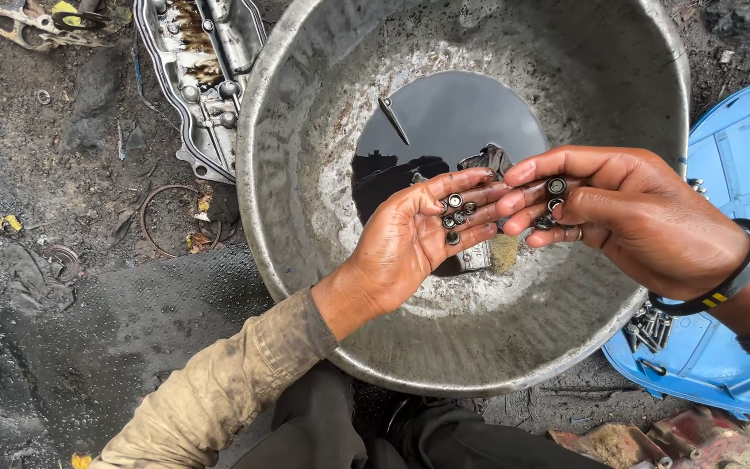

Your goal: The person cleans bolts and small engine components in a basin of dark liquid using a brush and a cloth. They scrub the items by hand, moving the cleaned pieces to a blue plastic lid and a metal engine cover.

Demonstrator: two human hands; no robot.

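My left hand (414,239) is held palm up over a big dented metal basin (305,174), with several small round metal parts (456,214) lying on its fingers. My right hand (622,213) meets it from the right, fingertips touching the left fingers, and pinches a small ring-shaped metal part (556,186) between thumb and fingers. A black wristband sits on the right wrist. Dark oily liquid (453,113) pools in the basin's bottom, with a thin metal pin (393,120) and a grey metal piece (490,161) lying in it.
An oily metal engine cover (201,69) lies on the dirt at upper left, with a thin wire ring (171,221) below it. A blue plastic lid (740,260) at right holds several bolts (650,327). Rusty red parts (679,443) lie at bottom right.
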